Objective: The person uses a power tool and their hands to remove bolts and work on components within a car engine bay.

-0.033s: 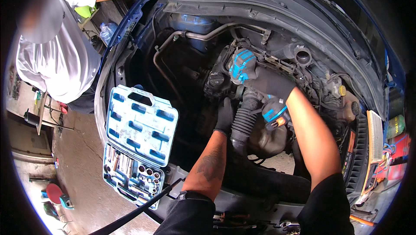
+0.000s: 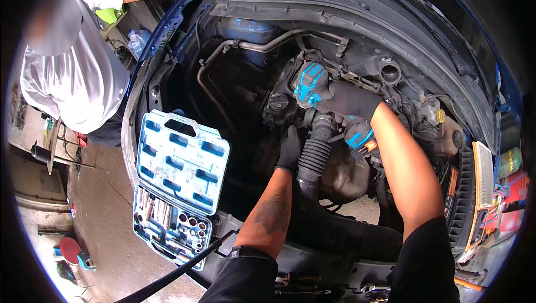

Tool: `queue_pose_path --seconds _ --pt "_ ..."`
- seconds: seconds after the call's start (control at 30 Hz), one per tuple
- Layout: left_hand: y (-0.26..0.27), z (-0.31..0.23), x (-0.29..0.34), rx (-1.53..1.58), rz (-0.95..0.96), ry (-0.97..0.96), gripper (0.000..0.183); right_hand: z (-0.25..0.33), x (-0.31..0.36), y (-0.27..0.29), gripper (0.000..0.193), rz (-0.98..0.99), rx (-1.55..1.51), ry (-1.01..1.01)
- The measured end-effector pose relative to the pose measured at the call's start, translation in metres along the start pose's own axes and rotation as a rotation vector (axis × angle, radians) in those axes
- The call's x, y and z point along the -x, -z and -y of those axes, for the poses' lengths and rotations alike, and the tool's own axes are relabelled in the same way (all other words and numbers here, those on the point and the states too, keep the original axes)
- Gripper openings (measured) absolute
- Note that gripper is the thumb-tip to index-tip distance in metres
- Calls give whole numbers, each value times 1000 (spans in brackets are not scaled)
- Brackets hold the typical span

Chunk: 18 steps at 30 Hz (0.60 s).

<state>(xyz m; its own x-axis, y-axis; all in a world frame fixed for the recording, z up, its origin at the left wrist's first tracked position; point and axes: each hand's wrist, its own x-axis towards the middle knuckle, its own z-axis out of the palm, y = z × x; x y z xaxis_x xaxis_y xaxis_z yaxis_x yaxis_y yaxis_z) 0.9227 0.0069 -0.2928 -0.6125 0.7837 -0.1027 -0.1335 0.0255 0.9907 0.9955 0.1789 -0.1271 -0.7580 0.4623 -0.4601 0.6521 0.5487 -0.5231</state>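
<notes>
In a black glove, my right hand (image 2: pixel 354 100) is wrapped round the handle of a blue and black cordless impact wrench (image 2: pixel 314 84). The tool's head points at the engine block (image 2: pixel 277 106), and its battery end hangs to the right of the ribbed air hose (image 2: pixel 317 149). What its nose touches is hidden. My left hand (image 2: pixel 290 148), also in a black glove, reaches down into the engine bay just left of that hose. Its fingers fade into the dark, so whether they grip anything is hidden.
An opened blue socket case (image 2: pixel 181 160) with several sockets rests on the car's front left edge. A black rod (image 2: pixel 184 266) slants beside it. An air filter (image 2: pixel 483 174) stands at the right. A person in a white shirt (image 2: pixel 78 85) leans a hand on the car at the far left.
The battery end of the impact wrench has swung slightly right and up, and my right forearm has shifted a little to the right. My left hand stays in place.
</notes>
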Motion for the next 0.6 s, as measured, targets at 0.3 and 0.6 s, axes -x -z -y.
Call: queue_pose_path --seconds 0.3,0.6 --pt "11 60 -17 30 8 86 33 6 2 -51 42 -196 -434 -146" --pt "13 34 -11 -509 140 -64 29 -13 -5 -40 46 -112 -323 -6"
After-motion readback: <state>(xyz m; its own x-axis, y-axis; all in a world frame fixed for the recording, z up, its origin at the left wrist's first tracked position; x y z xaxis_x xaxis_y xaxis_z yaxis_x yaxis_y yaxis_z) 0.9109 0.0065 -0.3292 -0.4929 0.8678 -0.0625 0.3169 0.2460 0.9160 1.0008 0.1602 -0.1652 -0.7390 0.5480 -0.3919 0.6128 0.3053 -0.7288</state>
